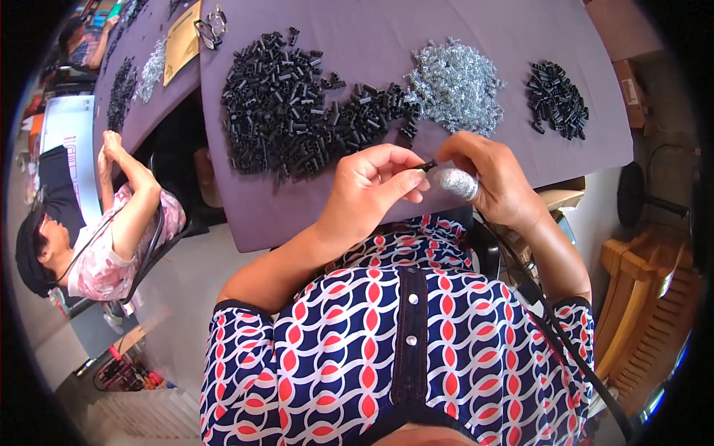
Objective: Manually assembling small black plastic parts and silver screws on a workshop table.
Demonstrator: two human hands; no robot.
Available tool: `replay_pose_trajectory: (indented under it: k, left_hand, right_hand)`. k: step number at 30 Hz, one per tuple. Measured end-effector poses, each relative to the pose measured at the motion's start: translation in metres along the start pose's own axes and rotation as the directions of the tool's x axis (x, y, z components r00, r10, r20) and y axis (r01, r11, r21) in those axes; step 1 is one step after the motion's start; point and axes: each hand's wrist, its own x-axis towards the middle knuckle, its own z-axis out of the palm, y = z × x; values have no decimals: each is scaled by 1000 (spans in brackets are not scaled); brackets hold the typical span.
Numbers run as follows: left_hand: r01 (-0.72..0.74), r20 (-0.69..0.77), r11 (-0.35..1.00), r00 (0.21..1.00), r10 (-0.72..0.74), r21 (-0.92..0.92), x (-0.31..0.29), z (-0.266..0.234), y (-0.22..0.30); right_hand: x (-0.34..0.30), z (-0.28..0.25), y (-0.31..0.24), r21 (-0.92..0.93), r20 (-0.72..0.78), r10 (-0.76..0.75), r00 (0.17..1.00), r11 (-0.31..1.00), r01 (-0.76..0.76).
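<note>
Just past the table's near edge, my left hand (372,186) pinches a small black tube-shaped piece (427,166) between thumb and forefinger. My right hand (494,175) is closed, its fingers curled and its forefinger tip close to the far end of that piece. A silvery-white wrap (455,183) covers what appears to be my right thumb. Whatever the right fingers hold is too small to make out. Beyond my hands lie a large heap of black tube pieces (275,111), a pile of small shiny metal parts (457,85) and a smaller black heap (556,100).
A purple-grey cloth covers the table (357,30). Eyeglasses (212,26) and a tan envelope (182,41) lie at the far left. On the left a seated person (111,230) works at another stretch of table. A wooden chair (647,297) stands at the right.
</note>
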Motion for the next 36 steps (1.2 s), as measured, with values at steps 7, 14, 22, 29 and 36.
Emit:
replay_pose_trajectory:
  k: [7,14,22,29,36]
  left_hand:
    - [116,-43,981,991,-124,-155,-1,9,2]
    - [212,-27,944,974,-226,-251,-1,4,-9]
    - [366,158,835,931,-330,-412,-1,4,3]
    - [400,206,806,916,-343,-436,-3,-2,-5]
    - [432,226,791,902,-368,-434,-6,-1,-1]
  right_hand:
    - [5,10,-8,-388,-54,-239,969,900,201]
    - [6,26,8,-362,-41,-290,956,896,256]
    - [6,25,7,-166,-32,-298,954,943,289]
    - [4,26,6,-149,11,-271,963,952,269]
    - [2,28,7,-120,-23,-299,954,948,295]
